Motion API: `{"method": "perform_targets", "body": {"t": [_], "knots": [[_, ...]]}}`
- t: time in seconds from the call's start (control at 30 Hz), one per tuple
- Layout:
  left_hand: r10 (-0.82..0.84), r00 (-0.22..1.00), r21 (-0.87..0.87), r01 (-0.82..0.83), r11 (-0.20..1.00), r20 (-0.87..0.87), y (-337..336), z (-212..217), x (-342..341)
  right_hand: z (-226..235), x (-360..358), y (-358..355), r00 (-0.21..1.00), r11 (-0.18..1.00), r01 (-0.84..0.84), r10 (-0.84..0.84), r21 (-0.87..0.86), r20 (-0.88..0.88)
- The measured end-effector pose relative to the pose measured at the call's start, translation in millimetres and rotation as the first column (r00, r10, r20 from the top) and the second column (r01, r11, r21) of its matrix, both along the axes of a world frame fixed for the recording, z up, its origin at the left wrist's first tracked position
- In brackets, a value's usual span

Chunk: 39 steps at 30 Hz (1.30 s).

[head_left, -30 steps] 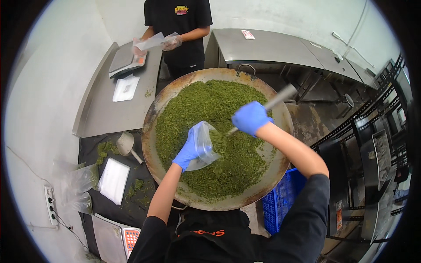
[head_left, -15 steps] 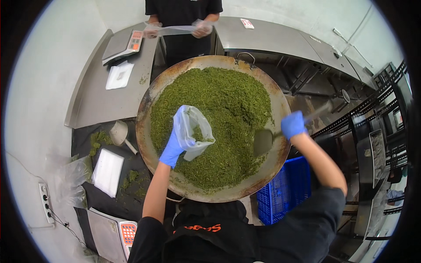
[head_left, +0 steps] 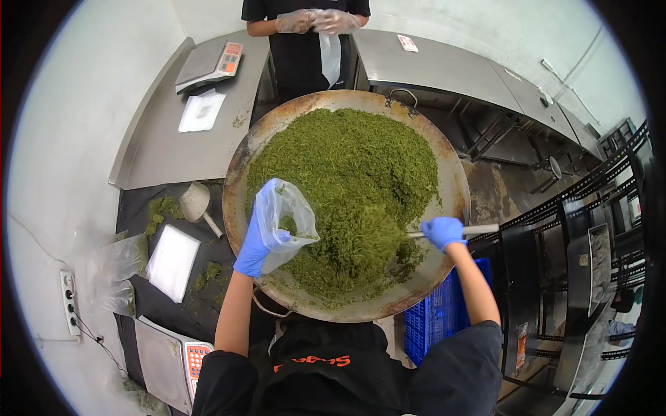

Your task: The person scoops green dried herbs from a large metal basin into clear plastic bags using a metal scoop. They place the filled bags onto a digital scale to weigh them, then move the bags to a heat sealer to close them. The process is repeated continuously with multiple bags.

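A big round pan (head_left: 454, 173) with browned edges holds a broad heap of finely shredded green food (head_left: 340, 152). My left hand (head_left: 254, 243), in a blue glove, grips a clear plastic bag (head_left: 295, 208) above the heap's left side. The bag's mouth gapes, and some green shreds show inside. My right hand (head_left: 444, 233), gloved in blue too, is closed round the handle of a wok spatula (head_left: 482, 229). A mound of shreds, blurred by motion, lies over the spatula's blade and hides it.
Across the pan stands a person in clear gloves (head_left: 336, 22) with a plastic bag. Scales stand at the far left (head_left: 205, 66) and near left (head_left: 163, 360). By the pan's left side lie a scoop (head_left: 195, 201) and white bags (head_left: 173, 262). A blue crate (head_left: 437, 319) sits lower right.
My right hand has moved left and down, and the spatula's blade has gone under the shreds. The bag has shifted slightly left and down. The other person's hands have come together.
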<state>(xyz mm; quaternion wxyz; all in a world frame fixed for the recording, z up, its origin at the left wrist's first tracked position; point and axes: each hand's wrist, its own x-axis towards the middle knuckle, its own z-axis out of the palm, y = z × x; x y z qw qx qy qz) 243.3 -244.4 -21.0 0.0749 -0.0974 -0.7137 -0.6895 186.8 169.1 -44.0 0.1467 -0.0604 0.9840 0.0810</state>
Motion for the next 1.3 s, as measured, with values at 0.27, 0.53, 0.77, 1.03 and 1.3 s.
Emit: {"method": "perform_targets", "body": {"t": [0.27, 0.53, 0.77, 1.03, 1.3], "knots": [[-0.025, 1.0, -0.001, 0.025, 1.0, -0.019, 21, -14, -5, 140, -9, -7, 0.968, 0.992, -0.01, -0.021, -0.123, -0.251], [0.143, 0.972, -0.444, -0.214, 0.87, -0.187, 54, -36, -43, 151, 1, -96, 0.801, 0.919, -0.387, 0.375, 0.074, -0.467], [0.132, 0.986, -0.446, -0.162, 0.881, -0.097, 68, -42, -46, 184, -24, -172, 0.557, 0.656, -0.565, 0.751, 0.501, -0.354], [0.001, 0.968, -0.611, -0.16, 0.775, -0.253, 69, -43, -51, 220, -25, -173, 0.492, 0.582, -0.528, 0.803, 0.618, -0.336], [-0.139, 0.902, -0.303, 0.009, 0.953, -0.408, 82, -9, -49, 279, -12, -130, 0.525, 0.701, -0.447, 0.709, 0.556, -0.471]]}}
